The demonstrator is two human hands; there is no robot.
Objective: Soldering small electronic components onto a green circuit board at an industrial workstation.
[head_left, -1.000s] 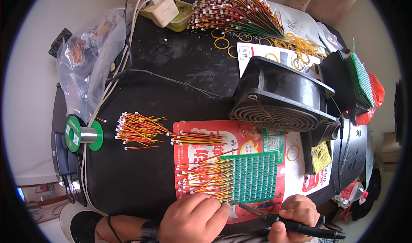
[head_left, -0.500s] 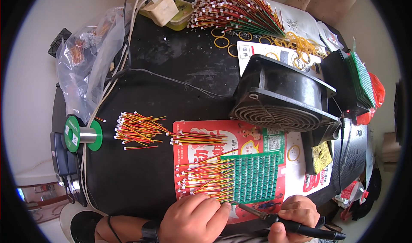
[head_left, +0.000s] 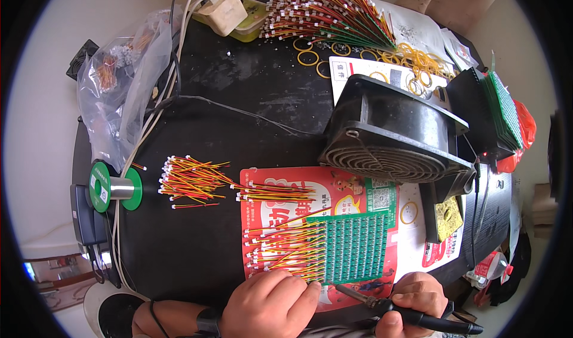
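Observation:
My right hand (head_left: pixel 419 299) is wrapped round a black-handled soldering iron (head_left: pixel 427 321). Its metal tip points left, just off the near edge of a green circuit board panel (head_left: pixel 356 248). Thin red, yellow and black wires (head_left: pixel 286 245) with white connectors run side by side from the panel's left edge. My left hand (head_left: pixel 271 305) is closed, thumb and forefinger pressed together at the panel's near left corner. It covers the nearest wires, and what lies between its fingertips is hidden. Panel and wires rest on a red printed sheet (head_left: pixel 253 180).
Loose wires (head_left: pixel 194 180) lie left of the sheet, near a green solder spool (head_left: pixel 122 189). A black fan (head_left: pixel 394 132) stands behind the panel, with a yellow sponge (head_left: pixel 447 218) to its right. Bundled wires (head_left: pixel 334 16), rubber bands (head_left: pixel 418 60) and a power adapter (head_left: pixel 224 13) occupy the far side.
The soldering iron's tip has shifted slightly right, away from my left fingertips. My right hand moved a little right with it; my left hand stayed in place.

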